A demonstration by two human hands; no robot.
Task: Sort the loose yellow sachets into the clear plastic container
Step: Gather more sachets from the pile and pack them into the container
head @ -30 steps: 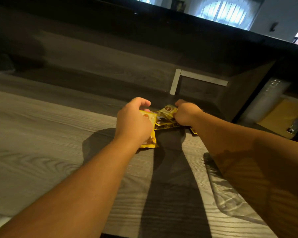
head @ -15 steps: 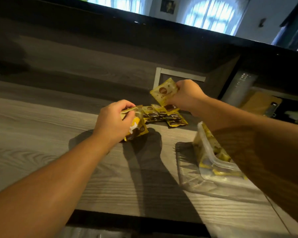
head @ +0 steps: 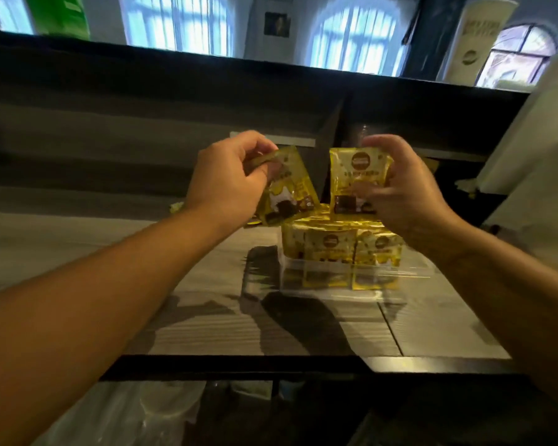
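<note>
Yellow foil sachets (head: 342, 252) with unreadable round brown logos upright in clear plastic container (head: 384, 278), above it left hand (head: 226, 181) pinching one sachet (head: 290, 191), right hand (head: 406, 191) gripping another (head: 355, 178)

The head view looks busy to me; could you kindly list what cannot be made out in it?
- Print on the sachet in the left hand: blurred, partly behind fingers.
- Lower right of the sachet in the right hand: covered by fingers.
- Clear plastic container: its back hidden by sachets; count inside unclear.
- Sachets left on the table: hidden behind hands.
</note>
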